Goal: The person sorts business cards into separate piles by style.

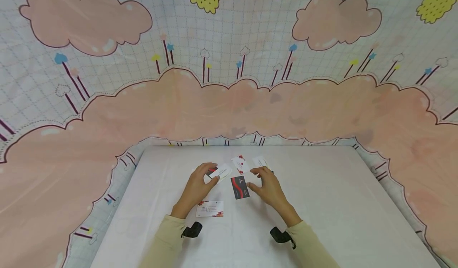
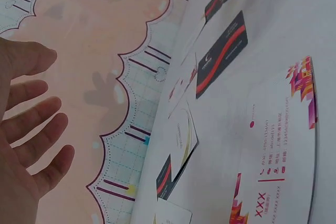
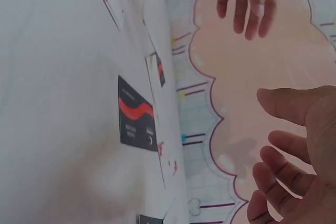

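Observation:
My left hand (image 1: 196, 186) hovers at the left of several business cards, its fingers loosely bent and holding nothing. Beyond its fingertips a white card (image 1: 223, 172) overlaps a black-and-red card (image 1: 212, 170). My right hand (image 1: 269, 186), also holding nothing, has its thumb near a black card with a red wave (image 1: 239, 187); in the right wrist view the fingers (image 3: 283, 177) are spread apart. Behind that hand lies a white card (image 1: 259, 162), and a dark card there is mostly hidden. A white card with floral corners (image 1: 210, 209) lies nearest me.
Another floral white card (image 1: 240, 164) lies at the back, between the hands. All the cards rest on a white-covered table (image 1: 332, 204). A patterned curtain (image 1: 250, 113) with pink clouds hangs around its back and sides. Each sleeve cuff has a black wrist camera (image 1: 192, 230).

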Motion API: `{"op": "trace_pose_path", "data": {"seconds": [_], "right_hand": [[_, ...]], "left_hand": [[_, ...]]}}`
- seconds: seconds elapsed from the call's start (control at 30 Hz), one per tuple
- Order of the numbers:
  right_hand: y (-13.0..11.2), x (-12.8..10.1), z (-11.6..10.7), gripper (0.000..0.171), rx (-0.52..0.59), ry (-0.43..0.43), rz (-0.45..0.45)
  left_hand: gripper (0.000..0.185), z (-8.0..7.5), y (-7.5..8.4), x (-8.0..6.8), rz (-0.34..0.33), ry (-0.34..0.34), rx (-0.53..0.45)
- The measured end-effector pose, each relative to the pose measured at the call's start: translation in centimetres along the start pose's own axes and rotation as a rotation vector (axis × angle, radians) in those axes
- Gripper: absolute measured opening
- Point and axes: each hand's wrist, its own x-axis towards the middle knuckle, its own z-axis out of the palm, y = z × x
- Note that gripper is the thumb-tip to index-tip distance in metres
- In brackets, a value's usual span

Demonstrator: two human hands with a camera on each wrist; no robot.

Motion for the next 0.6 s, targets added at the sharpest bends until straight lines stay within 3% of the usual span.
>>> {"op": "trace_pose_path", "data": {"seconds": [0.13, 0.3, 0.6], "right_hand": [[0.9, 0.8, 0.0, 0.044, -0.006, 0.039, -0.007], [2.0, 1.6, 0.5, 0.043, -0.015, 0.062, -0.001], [3.3, 3.0, 1.9, 0.044, -0.026, 0.028, 0.068]], "left_hand": [[0.041, 0.9, -0.9, 1.8, -0.006, 0.019, 0.002], [0.044, 2.0, -2.2, 3.7, -0.045, -0.006, 0.035], [0.047, 3.5, -3.2, 5.9, -0.067, -0.043, 0.023]]}}
